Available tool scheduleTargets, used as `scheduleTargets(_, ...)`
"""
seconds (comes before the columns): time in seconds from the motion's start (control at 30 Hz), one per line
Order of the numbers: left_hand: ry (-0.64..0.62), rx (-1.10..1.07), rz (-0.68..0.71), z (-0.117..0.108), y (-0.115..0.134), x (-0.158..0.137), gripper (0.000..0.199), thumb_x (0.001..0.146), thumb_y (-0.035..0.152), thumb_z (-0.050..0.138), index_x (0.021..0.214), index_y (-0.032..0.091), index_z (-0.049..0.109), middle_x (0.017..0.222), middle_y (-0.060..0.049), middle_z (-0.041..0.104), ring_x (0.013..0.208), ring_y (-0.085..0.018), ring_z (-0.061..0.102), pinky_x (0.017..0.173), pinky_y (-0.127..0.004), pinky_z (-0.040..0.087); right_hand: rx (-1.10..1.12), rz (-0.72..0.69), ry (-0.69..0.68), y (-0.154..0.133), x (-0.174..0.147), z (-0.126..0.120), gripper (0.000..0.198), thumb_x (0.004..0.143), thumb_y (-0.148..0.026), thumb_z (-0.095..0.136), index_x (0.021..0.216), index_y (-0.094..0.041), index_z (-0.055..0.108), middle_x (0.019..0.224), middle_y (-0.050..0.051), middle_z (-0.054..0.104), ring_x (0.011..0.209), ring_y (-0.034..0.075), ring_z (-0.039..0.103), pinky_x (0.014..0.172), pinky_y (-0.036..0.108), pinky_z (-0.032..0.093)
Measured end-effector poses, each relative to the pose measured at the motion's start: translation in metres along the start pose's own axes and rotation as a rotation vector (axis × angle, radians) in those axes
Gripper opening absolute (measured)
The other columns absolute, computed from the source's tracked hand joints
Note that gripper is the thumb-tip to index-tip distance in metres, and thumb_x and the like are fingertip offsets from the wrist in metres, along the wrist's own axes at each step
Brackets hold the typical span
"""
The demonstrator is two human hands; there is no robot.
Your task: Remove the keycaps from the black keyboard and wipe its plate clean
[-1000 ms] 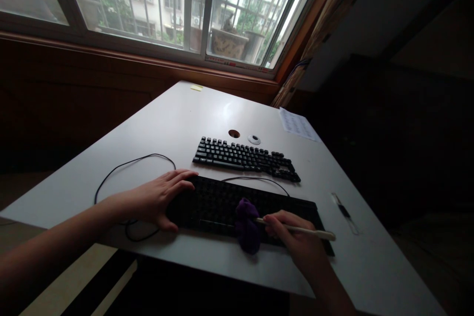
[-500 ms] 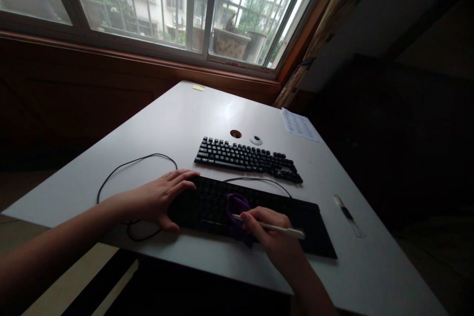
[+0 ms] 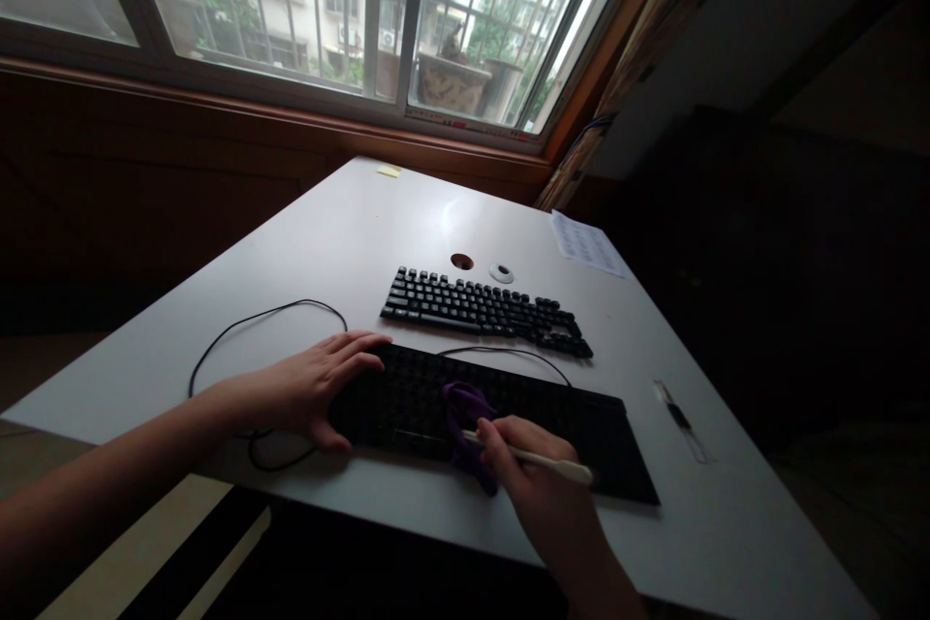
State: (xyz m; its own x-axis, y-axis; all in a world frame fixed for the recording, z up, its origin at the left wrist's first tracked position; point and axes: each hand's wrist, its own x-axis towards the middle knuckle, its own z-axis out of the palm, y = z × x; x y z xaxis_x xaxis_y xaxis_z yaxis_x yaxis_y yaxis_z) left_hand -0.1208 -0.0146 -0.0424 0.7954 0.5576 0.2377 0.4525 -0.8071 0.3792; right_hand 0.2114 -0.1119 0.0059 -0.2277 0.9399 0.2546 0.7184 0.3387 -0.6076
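A dark keyboard body [image 3: 617, 446] with a cable lies near the table's front edge; its key area is too dark to make out clearly. Spread across its left end, my left hand [image 3: 316, 392] grips it, thumb at the front edge and fingers at the back. My right hand [image 3: 538, 460] pinches a slim white stick [image 3: 552, 465]. The stick's tip meets a crumpled purple cloth [image 3: 469, 402], which lies on the middle of the keyboard body. Behind, black keycaps [image 3: 480, 305] sit in keyboard layout with a gap at the right.
The white table [image 3: 349, 242] stands below a barred window. A black cable [image 3: 254, 318] loops at the left. Right of the keyboard lies a thin wire tool [image 3: 681, 418]. Farther back are a cable hole [image 3: 462, 262], its ring cover [image 3: 502, 273], a printed sheet [image 3: 590, 244] and a yellow note [image 3: 388, 171].
My right hand has shifted slightly, and the stick's tip has moved a little right and down. The purple cloth has changed shape somewhat. My left hand stays in place.
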Motion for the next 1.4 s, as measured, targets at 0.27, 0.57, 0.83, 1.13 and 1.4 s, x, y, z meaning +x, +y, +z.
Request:
scheduleTargets(0.27, 0.016, -0.026, 0.012, -0.001, 0.0, 0.0, 0.097, 0.061, 0.052, 0.09, 0.14, 0.02, 0.043, 0.159, -0.022, 0.033, 0.142, -0.046, 0.034, 0.112, -0.062, 0.042, -0.019, -0.055, 0.013, -0.002, -0.002, 0.003, 0.037, 0.104, -0.031, 0.048, 0.071, -0.021, 0.062, 0.065, -0.001, 0.063, 0.059, 0.014, 0.062, 0.059, 0.026, 0.043)
scheduleTargets(0.57, 0.011, -0.003, 0.012, -0.001, 0.002, 0.0, 0.096, 0.062, 0.053, 0.089, 0.139, 0.019, 0.043, 0.159, -0.022, 0.032, 0.142, -0.046, 0.035, 0.112, -0.063, 0.043, 0.026, -0.009, 0.022, 0.0, -0.003, 0.002, 0.036, 0.104, -0.034, 0.05, 0.073, -0.021, 0.065, 0.067, 0.0, 0.065, 0.062, 0.014, 0.064, 0.061, 0.026, 0.043)
scheduleTargets(0.83, 0.002, 0.004, -0.007, 0.0, 0.001, 0.0, 0.098, 0.058, 0.049, 0.091, 0.138, 0.019, 0.044, 0.159, -0.021, 0.032, 0.142, -0.046, 0.034, 0.113, -0.062, 0.041, 0.001, -0.007, 0.032, -0.003, -0.002, 0.001, 0.037, 0.104, -0.033, 0.049, 0.071, -0.021, 0.062, 0.066, -0.001, 0.063, 0.06, 0.014, 0.062, 0.06, 0.026, 0.042)
scheduleTargets(1.13, -0.007, 0.01, -0.006, -0.003, 0.004, 0.002, 0.098, 0.058, 0.049, 0.092, 0.138, 0.018, 0.044, 0.159, -0.022, 0.032, 0.141, -0.046, 0.035, 0.112, -0.062, 0.043, -0.013, -0.006, 0.018, -0.007, 0.002, 0.002, 0.036, 0.104, -0.032, 0.048, 0.075, -0.021, 0.065, 0.07, 0.0, 0.064, 0.065, 0.014, 0.062, 0.064, 0.027, 0.041)
scheduleTargets(1.4, 0.009, -0.007, 0.0, -0.001, 0.001, 0.001, 0.098, 0.058, 0.05, 0.092, 0.138, 0.019, 0.044, 0.159, -0.022, 0.032, 0.142, -0.046, 0.035, 0.111, -0.062, 0.043, 0.092, 0.106, -0.001, 0.005, 0.001, 0.001, 0.038, 0.103, -0.04, 0.05, 0.075, -0.021, 0.068, 0.068, 0.001, 0.068, 0.064, 0.016, 0.066, 0.062, 0.026, 0.045)
